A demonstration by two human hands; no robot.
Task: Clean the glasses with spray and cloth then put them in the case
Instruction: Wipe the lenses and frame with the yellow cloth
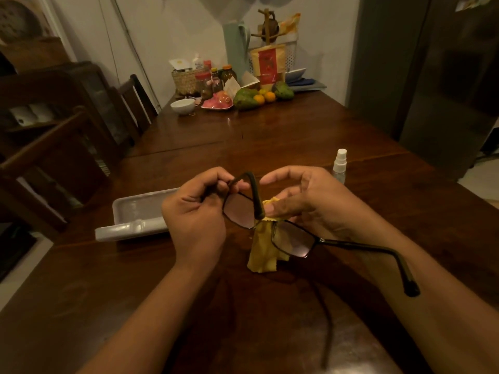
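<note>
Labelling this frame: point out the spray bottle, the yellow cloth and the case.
spray bottle (pixel 339 173), head view, on its clear body.
yellow cloth (pixel 260 252), head view, on its hanging part.
case (pixel 140 209), head view, on its inner floor.

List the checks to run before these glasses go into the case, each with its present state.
1. The left hand grips the glasses at one end of the frame: ok.
2. The right hand pinches the yellow cloth against the frame: ok.
3. The case lies open on the table, left of the hands: ok.
4. The spray bottle stands upright beyond the right hand: ok.
5. The lenses are free of smears: cannot tell.
6. Both temples folded: not ok, one temple stands unfolded.
</note>
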